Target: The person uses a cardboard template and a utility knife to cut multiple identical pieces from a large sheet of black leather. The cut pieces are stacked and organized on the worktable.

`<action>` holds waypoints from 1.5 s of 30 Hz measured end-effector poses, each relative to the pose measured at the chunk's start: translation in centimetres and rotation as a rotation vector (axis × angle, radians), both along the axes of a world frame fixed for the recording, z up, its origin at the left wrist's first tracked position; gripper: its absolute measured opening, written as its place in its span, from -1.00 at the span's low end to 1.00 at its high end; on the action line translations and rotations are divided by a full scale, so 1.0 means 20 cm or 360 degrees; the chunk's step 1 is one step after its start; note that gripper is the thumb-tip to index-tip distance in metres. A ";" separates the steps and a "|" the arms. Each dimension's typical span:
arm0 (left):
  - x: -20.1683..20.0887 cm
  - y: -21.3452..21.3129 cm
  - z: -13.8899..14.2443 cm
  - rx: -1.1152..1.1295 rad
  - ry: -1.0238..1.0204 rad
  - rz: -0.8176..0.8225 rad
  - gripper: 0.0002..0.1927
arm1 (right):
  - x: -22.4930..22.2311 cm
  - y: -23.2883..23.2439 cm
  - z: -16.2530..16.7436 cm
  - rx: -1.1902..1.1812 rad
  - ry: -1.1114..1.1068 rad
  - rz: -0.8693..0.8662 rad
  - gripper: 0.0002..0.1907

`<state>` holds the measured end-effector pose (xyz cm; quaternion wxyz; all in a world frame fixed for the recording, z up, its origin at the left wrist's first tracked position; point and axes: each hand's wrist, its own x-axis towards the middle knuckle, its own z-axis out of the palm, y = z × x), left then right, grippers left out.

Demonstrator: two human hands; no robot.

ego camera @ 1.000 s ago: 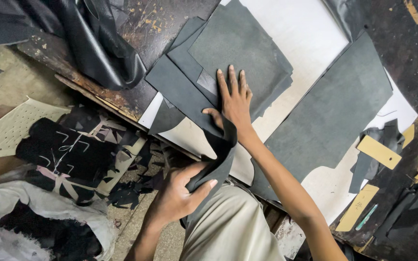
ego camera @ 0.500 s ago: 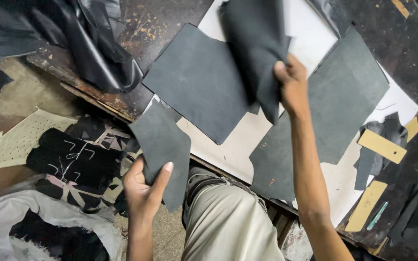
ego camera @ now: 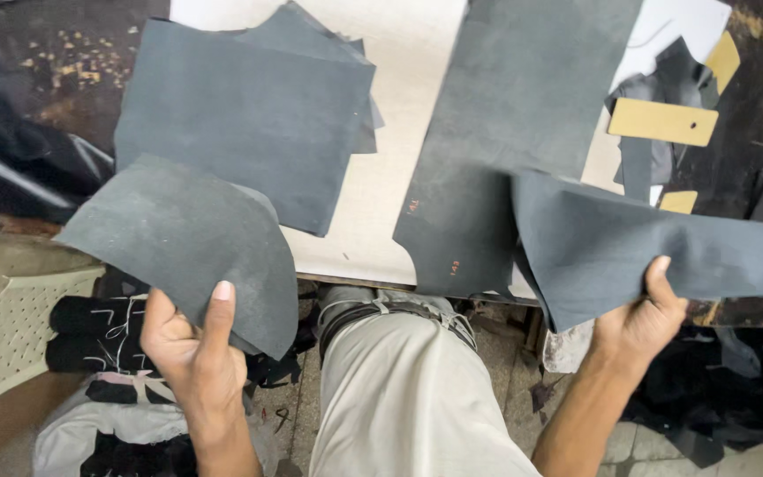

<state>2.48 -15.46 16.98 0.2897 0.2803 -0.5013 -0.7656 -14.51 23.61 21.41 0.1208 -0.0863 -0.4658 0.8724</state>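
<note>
My left hand (ego camera: 194, 352) grips a dark grey leather piece (ego camera: 187, 238) by its lower edge, thumb on top, held out over the table's front left edge. My right hand (ego camera: 639, 327) holds a second, longer grey leather piece (ego camera: 664, 247) that stretches off to the right. Between them, on the white table top (ego camera: 381, 177), lie a stack of grey leather sheets (ego camera: 258, 115) and a large grey leather panel (ego camera: 505, 132) with small chalk marks.
Tan cardboard patterns (ego camera: 662, 122) and dark scraps lie at the table's right end. A black hide (ego camera: 19, 159) hangs at the left. Below, black bundles (ego camera: 90, 340) and a perforated cream sheet (ego camera: 11, 336) sit on the floor beside my light trousers (ego camera: 408, 397).
My right hand has come down from over the table to the front right, its leather piece now spread sideways. My left hand has raised its piece up and leftwards.
</note>
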 end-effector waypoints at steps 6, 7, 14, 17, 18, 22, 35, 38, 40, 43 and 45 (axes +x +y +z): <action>-0.07 0.06 0.07 0.0011 0.0092 0.0025 -0.58 | 0.07 0.38 0.16 0.1302 0.0384 -0.0210 -0.71; -0.07 0.07 0.08 0.0006 0.0081 0.0042 -0.60 | 0.07 0.41 0.16 0.1521 0.0473 -0.0192 -0.71; -0.02 0.15 0.15 -0.0229 -0.0037 0.0246 -0.60 | 0.00 0.00 -0.46 0.2581 0.0674 0.0468 -0.47; 0.04 0.19 0.20 -0.0181 -0.0092 0.0285 -0.60 | 0.05 -0.19 -0.80 0.3111 0.0233 0.1005 -0.08; 0.06 0.21 0.20 -0.0142 -0.0086 0.0295 -0.60 | 0.05 -0.20 -0.87 0.3130 0.0290 0.0991 -0.07; 0.17 0.27 0.21 -0.0158 -0.0209 0.0396 -0.59 | 0.09 -0.13 -0.96 0.2961 0.0217 0.1113 -0.09; 0.19 0.46 0.20 -0.0233 -0.0101 0.0409 -0.54 | 0.05 -0.04 -0.73 0.2304 0.0060 0.1321 -0.17; 0.10 0.51 0.18 -0.0192 -0.0234 0.0444 -0.65 | 0.08 -0.02 -0.65 0.1895 0.0091 0.1180 -0.32; 0.00 0.57 0.14 -0.0378 -0.0384 0.0213 -0.80 | 0.09 -0.02 -0.64 0.1595 0.0072 0.1124 -0.47; -0.18 0.75 0.05 -0.0991 -0.0466 -0.0310 -0.58 | 0.07 -0.05 -0.69 0.1102 -0.0064 0.1110 -0.61; -0.31 0.92 -0.04 -0.0259 -0.0892 -0.0695 -0.39 | 0.03 -0.07 -0.74 0.0923 -0.0111 0.1113 -0.57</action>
